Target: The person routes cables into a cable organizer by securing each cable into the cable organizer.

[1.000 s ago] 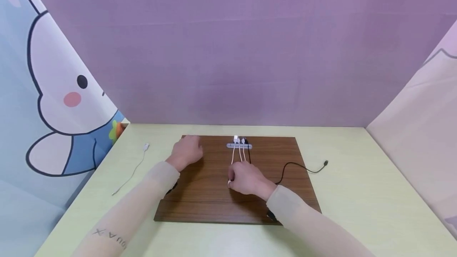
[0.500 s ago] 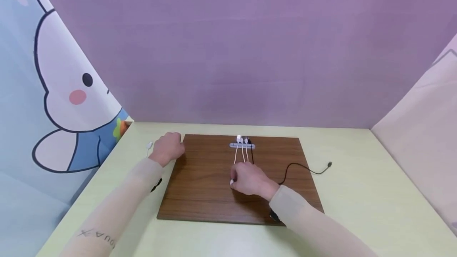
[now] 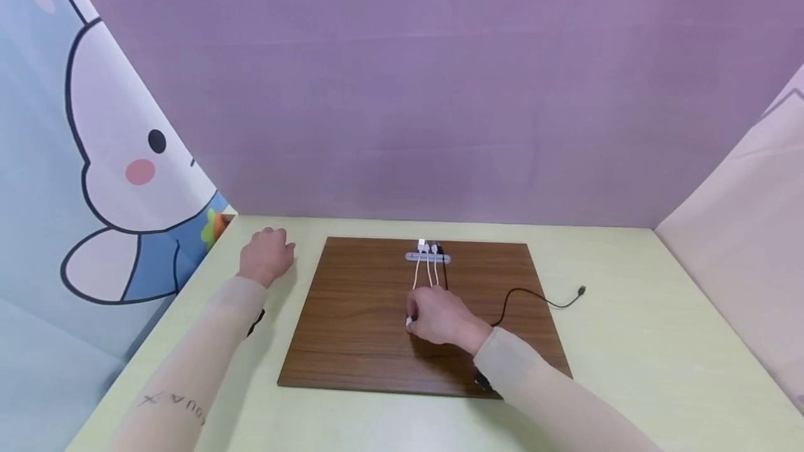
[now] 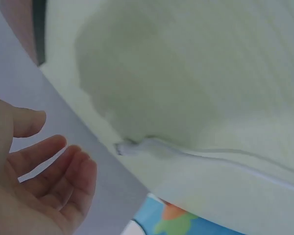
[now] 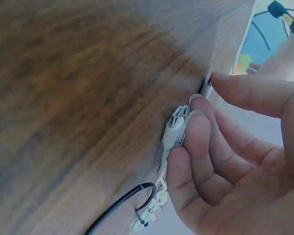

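In the head view my left hand [image 3: 266,257] hovers over the table left of the brown board, its fingers loosely bent with nothing between them. Below it in the left wrist view lies a white charging cable [image 4: 225,164] with its plug [image 4: 127,147] near the table edge. My right hand [image 3: 442,316] is low over the middle of the wooden board [image 3: 352,326], thumb and fingers gathered at white cable plugs. A white plug [image 5: 174,132] shows against its fingertips in the right wrist view, and another plug [image 5: 206,88] sits between thumb and index finger.
A pale cable clip strip [image 3: 410,257] on the board's far part holds several white and black cable ends. A black cable [image 3: 534,291] runs from the board onto the table [image 3: 653,340] at right. A purple cloth [image 3: 427,103] hangs behind.
My left hand has moved left, from over the board's far left corner to above the table and the white cable. The right hand stays at the plugs.
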Tool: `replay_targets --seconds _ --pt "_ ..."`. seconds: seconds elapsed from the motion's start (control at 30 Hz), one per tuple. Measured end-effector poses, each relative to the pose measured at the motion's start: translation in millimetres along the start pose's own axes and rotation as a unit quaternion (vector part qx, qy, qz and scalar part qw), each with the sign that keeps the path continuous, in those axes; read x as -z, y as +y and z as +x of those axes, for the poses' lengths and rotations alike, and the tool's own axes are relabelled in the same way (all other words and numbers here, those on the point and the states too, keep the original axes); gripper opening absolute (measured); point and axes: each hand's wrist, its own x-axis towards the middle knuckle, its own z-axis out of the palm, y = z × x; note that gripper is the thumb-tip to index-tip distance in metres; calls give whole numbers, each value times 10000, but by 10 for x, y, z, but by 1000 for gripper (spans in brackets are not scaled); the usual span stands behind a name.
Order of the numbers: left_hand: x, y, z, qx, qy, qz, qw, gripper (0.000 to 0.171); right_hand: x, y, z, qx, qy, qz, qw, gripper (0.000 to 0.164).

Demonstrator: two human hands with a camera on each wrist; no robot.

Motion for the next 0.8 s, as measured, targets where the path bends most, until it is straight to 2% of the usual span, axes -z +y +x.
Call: replay_targets --seconds 0.17,0.5,0.57,0.8 --pt "-45 -150 23 265 -269 -7 9993 39 4 6 7 7 24 -78 10000 10" --pt "-87 -254 14 688 -711 -200 9949 40 9 3 12 30 -34 25 10000 10" --pt "-96 -258 12 716 -753 -170 9944 38 8 2 14 58 -37 10 10000 11" --pt "-118 -229 6 514 -663 65 9965 31 0 22 18 86 5 -60 9999 11"
